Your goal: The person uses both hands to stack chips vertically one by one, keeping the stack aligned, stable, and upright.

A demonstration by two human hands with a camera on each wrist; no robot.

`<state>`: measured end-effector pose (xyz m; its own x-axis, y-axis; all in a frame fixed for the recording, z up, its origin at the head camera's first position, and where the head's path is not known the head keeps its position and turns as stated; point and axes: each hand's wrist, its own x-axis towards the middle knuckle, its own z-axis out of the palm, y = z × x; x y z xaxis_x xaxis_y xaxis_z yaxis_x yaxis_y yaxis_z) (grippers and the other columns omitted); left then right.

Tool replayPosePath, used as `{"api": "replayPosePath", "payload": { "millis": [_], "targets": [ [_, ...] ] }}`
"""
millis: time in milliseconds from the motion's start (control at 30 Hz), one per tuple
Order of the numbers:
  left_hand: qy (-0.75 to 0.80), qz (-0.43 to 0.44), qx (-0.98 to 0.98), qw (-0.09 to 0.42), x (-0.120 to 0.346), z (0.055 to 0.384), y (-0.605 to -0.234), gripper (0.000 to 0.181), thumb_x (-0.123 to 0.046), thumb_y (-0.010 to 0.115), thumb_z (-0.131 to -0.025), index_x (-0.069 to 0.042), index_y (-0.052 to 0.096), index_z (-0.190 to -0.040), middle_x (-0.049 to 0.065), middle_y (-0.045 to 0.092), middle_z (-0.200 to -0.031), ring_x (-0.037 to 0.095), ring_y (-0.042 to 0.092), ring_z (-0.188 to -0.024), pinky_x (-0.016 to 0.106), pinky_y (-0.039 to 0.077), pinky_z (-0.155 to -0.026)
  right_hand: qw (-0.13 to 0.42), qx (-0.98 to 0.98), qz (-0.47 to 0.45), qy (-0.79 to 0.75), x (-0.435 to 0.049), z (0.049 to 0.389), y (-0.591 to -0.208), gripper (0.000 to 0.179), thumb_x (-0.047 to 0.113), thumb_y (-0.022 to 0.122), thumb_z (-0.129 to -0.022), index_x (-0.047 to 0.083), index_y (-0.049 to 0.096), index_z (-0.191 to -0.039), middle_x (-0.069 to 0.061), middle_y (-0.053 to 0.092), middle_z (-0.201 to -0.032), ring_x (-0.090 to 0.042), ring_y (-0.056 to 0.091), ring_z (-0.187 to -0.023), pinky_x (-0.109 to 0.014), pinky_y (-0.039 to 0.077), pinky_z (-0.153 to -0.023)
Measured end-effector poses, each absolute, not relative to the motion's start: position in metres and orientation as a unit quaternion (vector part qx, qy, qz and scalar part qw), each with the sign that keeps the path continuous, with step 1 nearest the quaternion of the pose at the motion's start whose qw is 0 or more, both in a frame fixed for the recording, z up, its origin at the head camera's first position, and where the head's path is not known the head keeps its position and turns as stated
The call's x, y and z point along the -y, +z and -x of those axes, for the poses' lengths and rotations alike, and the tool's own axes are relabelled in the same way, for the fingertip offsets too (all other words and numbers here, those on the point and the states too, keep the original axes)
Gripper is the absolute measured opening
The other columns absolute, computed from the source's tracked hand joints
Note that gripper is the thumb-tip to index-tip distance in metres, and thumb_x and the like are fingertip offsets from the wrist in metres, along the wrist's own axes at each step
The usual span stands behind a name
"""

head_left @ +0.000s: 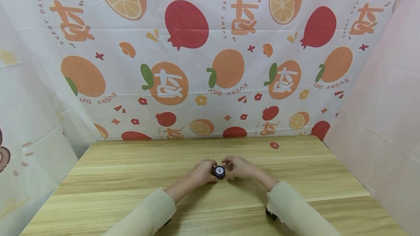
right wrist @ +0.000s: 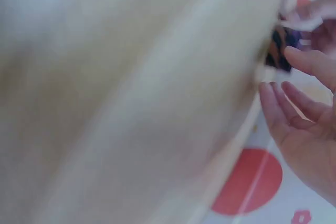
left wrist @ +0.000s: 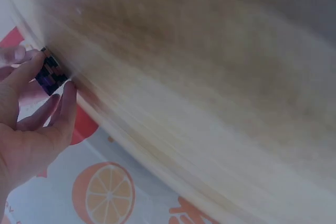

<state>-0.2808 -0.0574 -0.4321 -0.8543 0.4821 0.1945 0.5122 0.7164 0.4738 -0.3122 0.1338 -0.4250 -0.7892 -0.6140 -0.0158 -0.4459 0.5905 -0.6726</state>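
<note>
A short stack of dark poker chips (head_left: 219, 172) with a white-centred top chip stands upright on the wooden table, near the middle in the head view. My left hand (head_left: 202, 172) holds it from the left, fingers and thumb to either side; in the left wrist view the stack (left wrist: 51, 72) sits between thumb and fingers of the left hand (left wrist: 37, 140). My right hand (head_left: 242, 167) is just right of the stack, fingers loosely bent around a gap. In the right wrist view, which is blurred, the right hand's (right wrist: 307, 124) thumb is close to the stack (right wrist: 282, 48); contact is unclear.
A single red poker chip (head_left: 274, 145) lies near the table's back edge, right of centre. The wooden table (head_left: 131, 177) meets a fruit-print curtain (head_left: 197, 57) behind; pale curtains hang at both sides. A small black object (head_left: 271, 214) shows beside the right sleeve.
</note>
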Motion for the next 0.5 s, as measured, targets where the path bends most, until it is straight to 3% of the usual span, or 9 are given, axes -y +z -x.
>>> {"api": "replayPosePath", "payload": {
  "millis": [100,333,500],
  "targets": [
    [-0.269,0.277,0.922,0.028,0.056,0.281,-0.433,0.046,-0.008,0.083,-0.064,0.005,0.060,-0.102,0.014,0.057,-0.092,0.030,0.058,-0.086,0.040,0.048,-0.075,0.100,-0.901,0.260,-0.334,-0.151,0.324,-0.419,0.045,-0.005,0.068,-0.074,-0.007,0.053,-0.117,-0.014,0.058,-0.101,-0.025,0.057,-0.091,-0.033,0.047,-0.077],
    [-0.280,0.287,0.915,0.032,0.054,0.283,-0.437,0.045,-0.004,0.082,-0.063,0.003,0.060,-0.101,0.012,0.057,-0.094,0.028,0.057,-0.089,0.040,0.046,-0.078,0.003,-0.938,0.144,-0.316,-0.217,0.359,-0.415,0.035,-0.001,0.062,-0.078,-0.015,0.054,-0.110,-0.027,0.056,-0.102,-0.038,0.054,-0.095,-0.045,0.045,-0.081],
    [-0.277,0.293,0.914,0.033,0.053,0.285,-0.439,0.046,-0.004,0.081,-0.065,0.004,0.059,-0.104,0.013,0.058,-0.096,0.028,0.058,-0.090,0.039,0.046,-0.079,-0.006,-0.955,0.052,-0.293,-0.261,0.373,-0.420,0.035,0.003,0.057,-0.081,-0.015,0.052,-0.111,-0.028,0.055,-0.105,-0.041,0.051,-0.099,-0.049,0.041,-0.084]
  ]
}}
